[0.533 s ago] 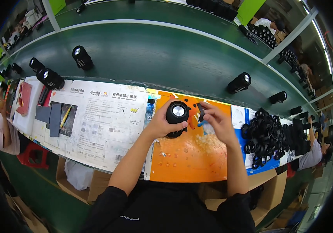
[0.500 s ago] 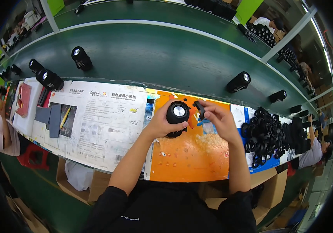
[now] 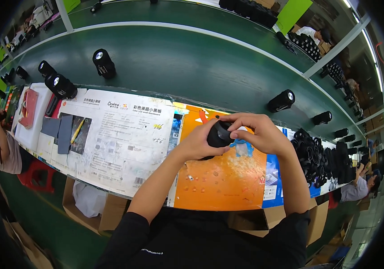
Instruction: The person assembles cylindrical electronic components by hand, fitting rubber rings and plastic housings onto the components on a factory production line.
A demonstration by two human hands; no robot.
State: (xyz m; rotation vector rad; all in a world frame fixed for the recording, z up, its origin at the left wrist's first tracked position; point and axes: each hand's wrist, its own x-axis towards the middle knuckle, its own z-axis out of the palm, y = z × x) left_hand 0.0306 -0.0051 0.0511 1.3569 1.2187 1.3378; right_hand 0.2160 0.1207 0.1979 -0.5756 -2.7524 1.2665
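Note:
Over the orange sheet point(image 3: 219, 184), a black cylindrical speaker point(image 3: 216, 138) is tilted in my grasp. My left hand point(image 3: 197, 142) is wrapped round its left side, with the thumb along the near side. At the speaker's upper end, my right hand point(image 3: 259, 132) is closed with bent fingers on a black band point(image 3: 222, 132), pressing it against the rim. Those fingers cover part of the band and the speaker's end face. A crumpled light-blue piece point(image 3: 242, 148) lies on the sheet below my right hand.
Black rings point(image 3: 310, 154) lie heaped on the right. Similar speakers stand or lie along the green surface, one point(image 3: 104, 63) at left and another point(image 3: 281, 101) at right. A yellow cutter point(image 3: 77, 131) rests at left. An open carton point(image 3: 115, 213) is below the table; people sit at both sides.
My right hand has brought the black piece leftward onto the speaker's end. The speaker has tipped, so its silver centre no longer shows. The whole view has shifted slightly.

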